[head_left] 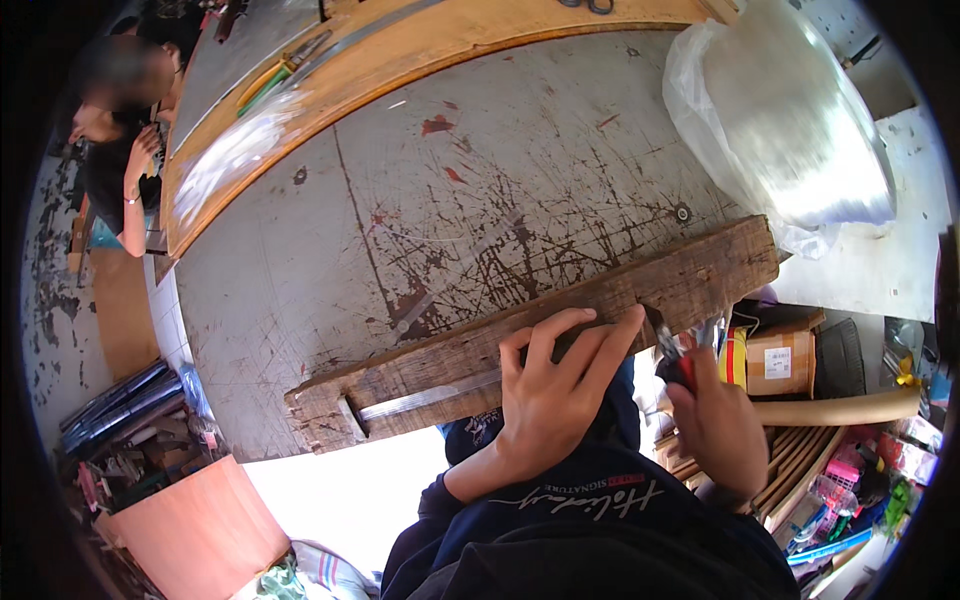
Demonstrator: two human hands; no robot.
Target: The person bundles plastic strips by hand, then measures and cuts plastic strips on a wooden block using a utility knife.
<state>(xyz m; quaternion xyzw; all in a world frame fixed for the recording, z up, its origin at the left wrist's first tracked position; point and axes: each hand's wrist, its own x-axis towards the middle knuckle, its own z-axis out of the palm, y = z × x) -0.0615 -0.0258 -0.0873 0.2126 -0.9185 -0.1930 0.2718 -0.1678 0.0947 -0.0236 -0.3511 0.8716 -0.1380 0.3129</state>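
Observation:
A thick, worn wooden plank point(700, 275) lies slantwise along the near edge of the grey table. Along it runs a clear, shiny strip point(430, 397), its left end next to a small metal piece point(352, 418) set upright in the wood. My left hand point(560, 390) rests on plank and strip with its fingers stretched out, hiding part of the strip. Just right of those fingertips, my right hand point(715, 425) grips what looks like a utility knife point(680, 368) with a red and black handle. Its dark blade meets the plank near my left index finger.
The scratched grey table point(450, 200) extends beyond the plank. A large clear plastic roll point(800, 120) stands at the far right. Green-and-yellow-handled pliers point(285, 70) lie on the wooden border. A co-worker point(120, 150) is at far left. Cardboard boxes point(785, 360) stand below right.

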